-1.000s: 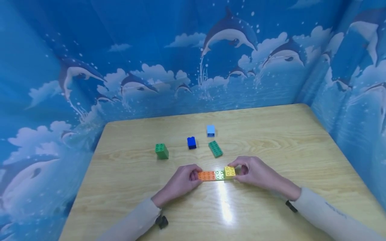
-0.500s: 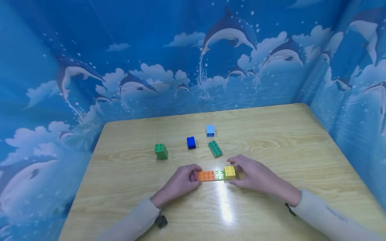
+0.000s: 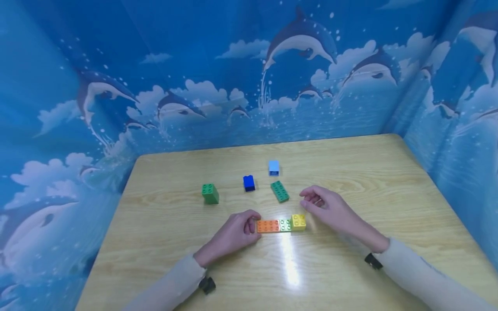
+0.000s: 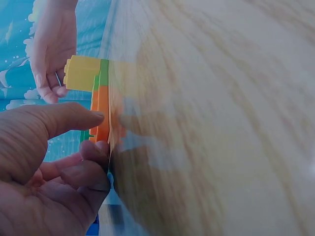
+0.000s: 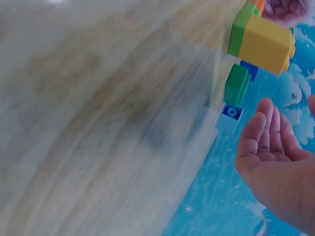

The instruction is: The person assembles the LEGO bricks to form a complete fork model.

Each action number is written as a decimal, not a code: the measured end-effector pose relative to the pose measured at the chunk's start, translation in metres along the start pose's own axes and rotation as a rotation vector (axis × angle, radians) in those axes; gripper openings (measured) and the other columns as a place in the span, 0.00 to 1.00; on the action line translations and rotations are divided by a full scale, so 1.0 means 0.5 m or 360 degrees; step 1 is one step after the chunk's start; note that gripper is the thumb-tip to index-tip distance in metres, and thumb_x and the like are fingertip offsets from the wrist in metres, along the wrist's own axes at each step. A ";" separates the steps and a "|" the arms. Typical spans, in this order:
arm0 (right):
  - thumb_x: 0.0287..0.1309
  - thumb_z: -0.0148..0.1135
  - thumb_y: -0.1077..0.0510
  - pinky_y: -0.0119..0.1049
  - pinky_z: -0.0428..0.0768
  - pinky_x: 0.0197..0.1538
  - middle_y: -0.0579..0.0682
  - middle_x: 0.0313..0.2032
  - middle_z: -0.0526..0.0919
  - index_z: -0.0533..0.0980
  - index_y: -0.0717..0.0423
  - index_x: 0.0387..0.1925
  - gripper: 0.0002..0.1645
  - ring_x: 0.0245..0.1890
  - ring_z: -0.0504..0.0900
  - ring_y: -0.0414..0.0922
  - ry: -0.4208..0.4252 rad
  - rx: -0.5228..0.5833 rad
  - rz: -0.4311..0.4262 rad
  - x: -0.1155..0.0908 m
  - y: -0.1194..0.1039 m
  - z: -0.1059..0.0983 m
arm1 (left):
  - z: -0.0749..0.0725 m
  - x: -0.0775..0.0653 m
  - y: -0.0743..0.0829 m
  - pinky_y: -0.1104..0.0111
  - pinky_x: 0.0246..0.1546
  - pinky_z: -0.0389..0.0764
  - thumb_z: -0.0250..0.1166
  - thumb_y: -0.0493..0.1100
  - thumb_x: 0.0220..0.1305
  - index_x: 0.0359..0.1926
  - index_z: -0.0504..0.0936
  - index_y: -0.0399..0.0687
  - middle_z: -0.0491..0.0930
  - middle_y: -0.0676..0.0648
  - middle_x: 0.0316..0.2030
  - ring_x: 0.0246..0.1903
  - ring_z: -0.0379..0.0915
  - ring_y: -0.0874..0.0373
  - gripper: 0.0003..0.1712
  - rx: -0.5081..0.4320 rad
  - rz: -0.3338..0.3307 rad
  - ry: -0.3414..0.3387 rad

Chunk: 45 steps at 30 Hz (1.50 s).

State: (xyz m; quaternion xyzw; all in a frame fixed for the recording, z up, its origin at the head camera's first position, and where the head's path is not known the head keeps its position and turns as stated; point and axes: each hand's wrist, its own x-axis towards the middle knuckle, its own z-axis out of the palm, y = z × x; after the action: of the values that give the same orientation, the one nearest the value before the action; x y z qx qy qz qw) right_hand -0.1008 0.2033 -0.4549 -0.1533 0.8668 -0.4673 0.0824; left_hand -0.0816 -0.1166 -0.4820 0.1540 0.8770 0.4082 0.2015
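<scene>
Running left to right in the head view, a row of joined bricks lies on the wooden table: an orange brick at its left end, a light green brick beside it, and a yellow brick raised at the right end. The left hand grips the orange end. The right hand holds nothing, its fingers loosely bent, to the right and slightly far of the yellow brick — apart from it. Left and somewhat far of those fingertips lies the flat green brick, its long axis slanting from far left to near right; the right hand is the nearer one. Beyond are a dark blue brick and a light blue brick, with a tall green brick farther left. A dolphin-print curtain hangs behind the far edge.

The left wrist view shows the left thumb against the orange brick's side, fingers curled opposite; the light green brick continues beneath the yellow one.

In the right wrist view, the right fingers lie together, released and touching no brick — the light blue brick shows its hollow side, and the glossy tabletop carries reflections.
</scene>
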 end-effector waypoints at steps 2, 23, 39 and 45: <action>0.79 0.66 0.50 0.37 0.85 0.52 0.48 0.47 0.86 0.80 0.62 0.62 0.22 0.49 0.84 0.47 0.0036 0.0047 0.0027 0.011 0.006 -0.003 | -0.002 -0.001 0.001 0.70 0.33 0.81 0.80 0.34 0.61 0.62 0.84 0.41 0.80 0.54 0.34 0.31 0.76 0.60 0.28 0.0000 0.0010 0.0006; 0.77 0.67 0.42 0.47 0.81 0.51 0.56 0.50 0.83 0.71 0.63 0.73 0.38 0.50 0.82 0.52 -0.0102 0.0197 0.0195 0.186 0.036 -0.011 | 0.003 -0.001 -0.002 0.71 0.29 0.78 0.81 0.40 0.64 0.58 0.86 0.45 0.82 0.55 0.34 0.29 0.76 0.59 0.23 -0.0064 -0.0035 0.0008; 0.77 0.68 0.42 0.52 0.83 0.55 0.61 0.52 0.82 0.69 0.61 0.77 0.41 0.51 0.83 0.55 -0.0142 0.0127 0.0257 0.273 0.033 0.010 | 0.006 0.003 0.003 0.71 0.27 0.77 0.80 0.41 0.66 0.60 0.85 0.44 0.81 0.56 0.32 0.27 0.75 0.59 0.23 -0.0020 -0.0077 0.0034; 0.78 0.67 0.42 0.52 0.83 0.55 0.60 0.54 0.82 0.70 0.59 0.77 0.39 0.51 0.83 0.54 -0.0130 0.0053 0.0303 0.287 0.023 0.022 | 0.008 0.004 0.003 0.71 0.27 0.77 0.80 0.40 0.66 0.59 0.85 0.44 0.81 0.56 0.32 0.27 0.75 0.60 0.23 0.0002 -0.0066 0.0048</action>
State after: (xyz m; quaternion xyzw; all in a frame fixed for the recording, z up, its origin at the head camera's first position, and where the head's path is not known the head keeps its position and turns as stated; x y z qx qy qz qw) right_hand -0.2346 0.1515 -0.4704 -0.0876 0.8655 -0.4651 0.1642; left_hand -0.0813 -0.1121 -0.4839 0.1297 0.8831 0.4057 0.1966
